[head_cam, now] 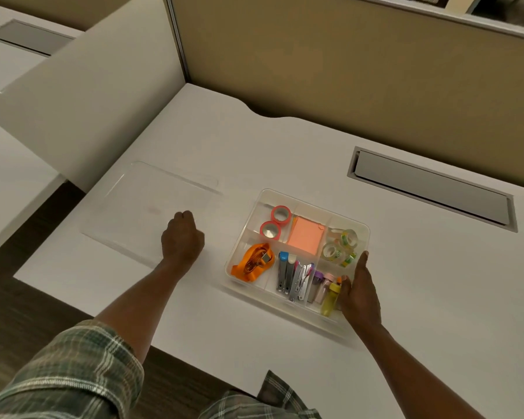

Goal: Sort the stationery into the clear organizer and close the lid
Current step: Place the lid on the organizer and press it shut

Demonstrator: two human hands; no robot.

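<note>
No legible text, apparently.

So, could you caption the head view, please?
Left hand grips the clear lid; right hand steadies the filled organizer.

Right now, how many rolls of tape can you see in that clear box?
4: two pink-edged rolls in the organizer's far-left compartment, two patterned clear rolls at far right. None seems hidden.
</note>
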